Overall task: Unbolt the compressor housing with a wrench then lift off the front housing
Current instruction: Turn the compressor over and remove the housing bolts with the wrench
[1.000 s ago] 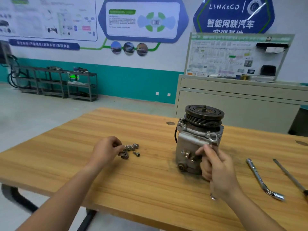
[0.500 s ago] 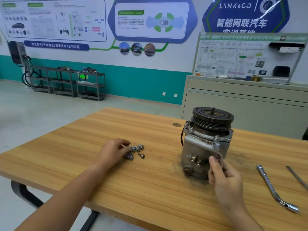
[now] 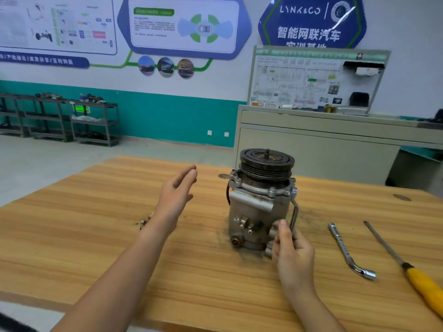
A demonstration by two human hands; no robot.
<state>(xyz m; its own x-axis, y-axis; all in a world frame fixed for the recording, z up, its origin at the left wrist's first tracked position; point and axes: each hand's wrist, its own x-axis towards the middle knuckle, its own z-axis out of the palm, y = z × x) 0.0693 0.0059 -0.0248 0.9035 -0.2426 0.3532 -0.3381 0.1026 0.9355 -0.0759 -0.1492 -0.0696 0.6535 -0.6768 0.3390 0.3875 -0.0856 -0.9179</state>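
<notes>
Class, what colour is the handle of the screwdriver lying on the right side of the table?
The screwdriver handle is yellow; the head view shows it best.

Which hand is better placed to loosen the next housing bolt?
Right. The right hand holds the wrench, its head up at the compressor's right flange corner. The left hand hovers open, off the compressor, holding nothing.

Head view, down across table (image 3: 100, 236)

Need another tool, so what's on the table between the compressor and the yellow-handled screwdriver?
A bent silver socket wrench lies there on the table, touching neither the compressor nor the screwdriver; the head view shows it.
</notes>
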